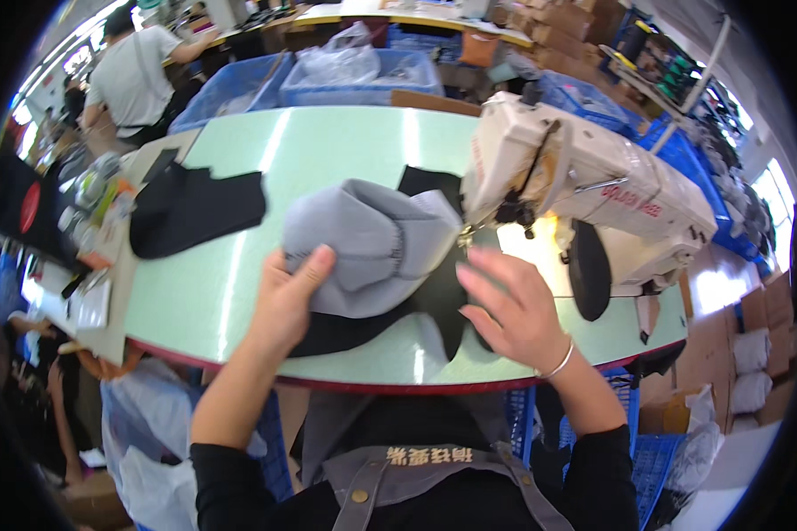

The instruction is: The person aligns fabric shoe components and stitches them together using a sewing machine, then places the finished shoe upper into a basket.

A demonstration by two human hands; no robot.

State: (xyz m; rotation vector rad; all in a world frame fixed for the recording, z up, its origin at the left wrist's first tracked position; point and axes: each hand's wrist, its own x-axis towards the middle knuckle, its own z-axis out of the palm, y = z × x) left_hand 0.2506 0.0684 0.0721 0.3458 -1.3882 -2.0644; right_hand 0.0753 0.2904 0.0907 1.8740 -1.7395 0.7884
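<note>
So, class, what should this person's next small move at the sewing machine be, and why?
Probably ease the grey fabric piece gently along with the left hand: that hand grips it, its right edge appears close to the needle area, and the open right hand is beside that spot.

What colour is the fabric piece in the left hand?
The fabric piece is light grey with darker stitching; head view.

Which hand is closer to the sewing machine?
Right. The right hand is close by the sewing machine, at its needle end; the left hand is farther left, holding the gray fabric.
</note>
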